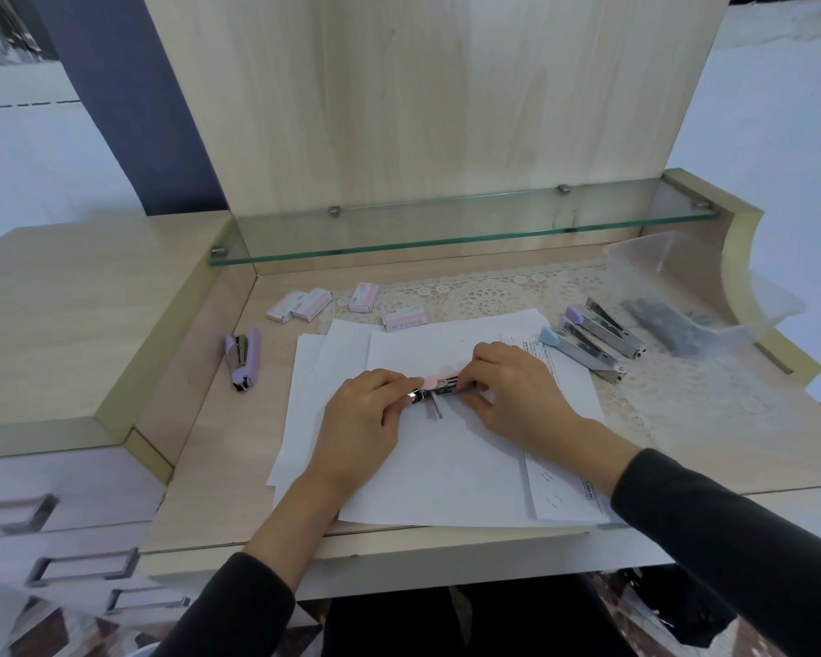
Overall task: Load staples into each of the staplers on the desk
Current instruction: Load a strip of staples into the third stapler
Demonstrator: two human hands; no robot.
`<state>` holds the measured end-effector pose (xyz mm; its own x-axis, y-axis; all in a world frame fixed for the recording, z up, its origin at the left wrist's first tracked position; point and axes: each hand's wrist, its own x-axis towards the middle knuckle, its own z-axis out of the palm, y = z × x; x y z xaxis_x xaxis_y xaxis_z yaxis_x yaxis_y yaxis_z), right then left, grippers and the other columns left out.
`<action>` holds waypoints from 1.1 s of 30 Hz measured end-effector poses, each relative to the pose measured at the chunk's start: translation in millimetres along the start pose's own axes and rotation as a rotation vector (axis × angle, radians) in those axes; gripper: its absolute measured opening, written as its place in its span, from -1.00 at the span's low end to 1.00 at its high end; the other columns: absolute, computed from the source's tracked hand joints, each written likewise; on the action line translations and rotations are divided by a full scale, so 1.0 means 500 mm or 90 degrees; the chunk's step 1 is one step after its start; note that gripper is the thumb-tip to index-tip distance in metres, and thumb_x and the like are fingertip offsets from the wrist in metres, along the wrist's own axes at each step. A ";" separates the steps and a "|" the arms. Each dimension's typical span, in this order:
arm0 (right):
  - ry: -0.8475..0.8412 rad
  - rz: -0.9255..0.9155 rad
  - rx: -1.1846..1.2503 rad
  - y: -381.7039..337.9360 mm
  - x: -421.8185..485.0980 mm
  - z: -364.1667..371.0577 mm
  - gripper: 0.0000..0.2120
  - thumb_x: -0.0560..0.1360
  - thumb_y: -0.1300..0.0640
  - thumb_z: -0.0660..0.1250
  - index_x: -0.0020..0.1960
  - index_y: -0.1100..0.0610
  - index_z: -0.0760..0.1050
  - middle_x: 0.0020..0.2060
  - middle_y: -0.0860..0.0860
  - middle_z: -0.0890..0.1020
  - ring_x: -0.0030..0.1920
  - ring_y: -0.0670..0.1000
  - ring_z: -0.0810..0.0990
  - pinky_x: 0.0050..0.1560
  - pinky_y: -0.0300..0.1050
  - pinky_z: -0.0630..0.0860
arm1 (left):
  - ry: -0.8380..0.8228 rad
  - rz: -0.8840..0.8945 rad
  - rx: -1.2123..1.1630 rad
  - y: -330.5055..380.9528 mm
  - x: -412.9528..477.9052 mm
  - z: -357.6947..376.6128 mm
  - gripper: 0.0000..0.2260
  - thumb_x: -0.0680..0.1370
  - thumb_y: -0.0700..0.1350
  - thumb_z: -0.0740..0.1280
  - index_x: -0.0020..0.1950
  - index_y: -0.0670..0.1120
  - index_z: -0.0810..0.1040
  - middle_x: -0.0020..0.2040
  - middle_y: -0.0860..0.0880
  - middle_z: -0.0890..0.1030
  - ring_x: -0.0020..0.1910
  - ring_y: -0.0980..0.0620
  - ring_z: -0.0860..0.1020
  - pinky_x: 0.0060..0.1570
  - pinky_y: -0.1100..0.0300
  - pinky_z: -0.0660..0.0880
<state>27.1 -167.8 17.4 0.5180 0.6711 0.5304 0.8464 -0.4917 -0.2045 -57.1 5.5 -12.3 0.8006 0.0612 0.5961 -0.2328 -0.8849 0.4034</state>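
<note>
Gripping pink stapler (pixel 434 382): L hand (pixel 366 414), R hand (pixel 517 391), atop papers (pixel 446 467) on wood desk (pixel 219 467)

Overlapping white paper sheets (pixel 446 467) are spread at the centre. A cream lace mat (pixel 489 289) is laid at 12 o'clock beneath a clear glass shelf (pixel 446 227). A transparent plastic tub (pixel 659 263) is set at 2 o'clock. Pale drawers with grey metal handles (pixel 81 566) are seen at 8 o'clock.

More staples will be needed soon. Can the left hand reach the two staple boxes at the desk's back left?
Probably yes: only paper and bare desk lie between the left hand and the staple boxes, though it must first release the pink stapler it holds.
</note>
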 end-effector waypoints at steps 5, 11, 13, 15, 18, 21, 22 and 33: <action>-0.028 0.020 0.042 -0.001 0.004 0.006 -0.82 0.16 0.42 0.44 -0.39 0.18 0.52 -0.46 0.05 0.52 -0.43 0.09 0.51 -0.37 -0.23 0.31 | -0.008 -0.007 -0.007 0.003 -0.001 -0.002 -0.70 0.47 -0.11 0.15 0.01 -0.12 0.64 -0.15 -0.04 0.64 -0.17 0.09 0.48 -0.23 0.12 0.47; -0.074 0.062 0.113 -0.004 0.006 -0.021 -0.94 0.34 0.33 0.36 -0.24 0.20 0.56 -0.29 0.08 0.53 -0.21 0.06 0.46 -0.25 -0.15 0.35 | 0.003 -0.002 0.002 0.004 0.000 -0.004 -0.71 0.47 -0.12 0.16 0.00 -0.12 0.64 -0.16 -0.04 0.65 -0.17 0.08 0.46 -0.21 0.18 0.39; -0.067 0.081 0.155 -0.001 0.005 -0.035 -0.94 0.36 0.29 0.37 -0.23 0.16 0.54 -0.24 0.03 0.53 -0.21 -0.04 0.43 -0.22 -0.25 0.34 | 0.006 0.000 0.007 0.005 0.001 -0.004 -0.74 0.47 -0.13 0.18 -0.01 -0.13 0.64 -0.17 -0.04 0.65 -0.16 0.09 0.45 -0.21 0.17 0.37; -0.060 0.115 0.188 0.009 0.005 -0.054 -0.92 0.38 0.27 0.37 -0.23 0.12 0.52 -0.23 -0.03 0.53 -0.25 -0.11 0.45 -0.21 -0.34 0.33 | 0.006 0.000 0.010 0.003 0.001 -0.003 -0.78 0.47 -0.18 0.24 -0.01 -0.13 0.65 -0.17 -0.05 0.65 -0.16 0.07 0.45 -0.20 0.16 0.36; -0.033 0.173 0.191 0.041 0.009 -0.096 -0.92 0.40 0.29 0.36 -0.21 0.14 0.52 -0.30 -0.06 0.57 -0.32 -0.19 0.50 -0.19 -0.41 0.37 | 0.005 0.010 0.012 0.002 0.002 -0.004 -0.74 0.48 -0.11 0.19 -0.01 -0.14 0.64 -0.17 -0.04 0.65 -0.17 0.07 0.46 -0.23 0.19 0.40; 0.016 0.252 0.149 0.096 0.016 -0.147 -0.89 0.39 0.28 0.38 -0.09 0.16 0.56 -0.34 -0.01 0.58 -0.40 -0.23 0.50 -0.20 -0.40 0.43 | 0.005 0.010 0.017 0.003 0.003 -0.006 -0.71 0.47 -0.08 0.17 -0.02 -0.14 0.65 -0.18 -0.05 0.65 -0.23 0.07 0.48 -0.28 0.16 0.48; 0.036 0.278 0.140 0.116 0.017 -0.165 -0.85 0.39 0.28 0.39 -0.04 0.18 0.56 -0.33 -0.01 0.57 -0.42 -0.27 0.50 -0.24 -0.51 0.40 | 0.004 0.007 0.020 0.005 0.003 -0.007 -0.71 0.47 -0.08 0.17 -0.02 -0.14 0.65 -0.19 -0.05 0.65 -0.24 0.07 0.48 -0.27 0.16 0.49; 0.050 0.507 -0.056 0.279 -0.027 -0.263 -0.92 0.42 0.18 0.36 -0.13 0.14 0.62 -0.17 0.15 0.64 -0.22 0.04 0.47 -0.25 -0.19 0.36 | -0.007 -0.005 0.013 0.014 0.003 -0.010 -0.69 0.47 -0.06 0.15 -0.01 -0.14 0.63 -0.16 -0.05 0.65 -0.15 0.05 0.45 -0.25 0.13 0.50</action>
<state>121.9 -318.6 90.1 0.9490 0.0605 0.3096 0.2114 -0.8505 -0.4817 -60.2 1.5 -5.2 0.8081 0.0629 0.5856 -0.2153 -0.8939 0.3931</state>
